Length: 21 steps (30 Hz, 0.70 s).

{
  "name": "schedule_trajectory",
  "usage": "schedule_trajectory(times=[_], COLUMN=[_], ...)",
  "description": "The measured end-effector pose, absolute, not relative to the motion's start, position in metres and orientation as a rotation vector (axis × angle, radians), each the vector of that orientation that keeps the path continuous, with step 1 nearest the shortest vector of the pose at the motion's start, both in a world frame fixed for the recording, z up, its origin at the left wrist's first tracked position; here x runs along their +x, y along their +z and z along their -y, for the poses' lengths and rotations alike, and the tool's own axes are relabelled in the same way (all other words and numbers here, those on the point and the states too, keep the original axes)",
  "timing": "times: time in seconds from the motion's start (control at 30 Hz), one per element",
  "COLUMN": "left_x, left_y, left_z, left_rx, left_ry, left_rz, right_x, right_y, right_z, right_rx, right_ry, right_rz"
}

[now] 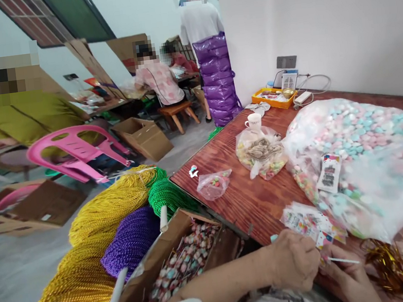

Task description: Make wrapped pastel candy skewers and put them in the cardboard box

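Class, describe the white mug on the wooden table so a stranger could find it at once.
Start at the long reddish wooden table along the white wall. Behind the knotted clear bag of sweets and wrappers stands the white mug, in front of the yellow tray. It is the only cup, upright, handle on its left.

Left hand [293, 259] curled in a loose fist, near right; right hand [344, 278] just beside it, fingers pinched.

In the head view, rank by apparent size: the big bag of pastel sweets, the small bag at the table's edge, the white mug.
1. Big bag of pastel sweets
2. Small bag
3. White mug, though it stands farther away, so the last two are unsure.
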State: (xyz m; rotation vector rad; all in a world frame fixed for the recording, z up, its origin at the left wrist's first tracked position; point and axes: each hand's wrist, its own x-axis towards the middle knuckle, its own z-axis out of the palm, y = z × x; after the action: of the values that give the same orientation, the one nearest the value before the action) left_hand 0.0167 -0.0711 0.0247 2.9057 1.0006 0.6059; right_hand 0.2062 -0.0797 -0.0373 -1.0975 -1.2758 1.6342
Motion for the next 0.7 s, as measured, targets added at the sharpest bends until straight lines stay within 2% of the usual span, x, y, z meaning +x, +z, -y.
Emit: schedule_trajectory(times=[0.07,0.13,0.2,0.3,0.37,0.47,0.7], left_x=[0.011,0.005,-0.001,-0.009,-0.012,-0.012,-0.003], left_y=[0.032,0.041,0.050,0.056,0.055,0.053,0.050], left_z=[0.069,0.067,0.067,0.068,0.068,0.067,0.062], left_rx=[2.828,2.618,2.238,1.507,1.103,0.817,0.825], left_ry=[0.578,0.588,0.611,0.478,0.297,0.103,-0.142], left_rz=[-1.006,-0.958,-0.843,-0.732,-0.728,-0.692,-0.440], right_x=[0.207,0.207,0.208,0.209,0.209,0.209,0.204], right_y=[-0.031,-0.017,0.001,0.027,0.038,0.047,0.052], right_z=[0.074,0.070,0.069,0.070,0.069,0.065,0.062], right_rx=[-1.032,-0.892,-0.679,-0.344,-0.201,-0.063,0.122], right_ry=[1.442,1.115,0.705,0.287,0.217,0.243,0.271], right_rz=[1.536,1.812,2.023,2.232,2.328,2.416,2.348])
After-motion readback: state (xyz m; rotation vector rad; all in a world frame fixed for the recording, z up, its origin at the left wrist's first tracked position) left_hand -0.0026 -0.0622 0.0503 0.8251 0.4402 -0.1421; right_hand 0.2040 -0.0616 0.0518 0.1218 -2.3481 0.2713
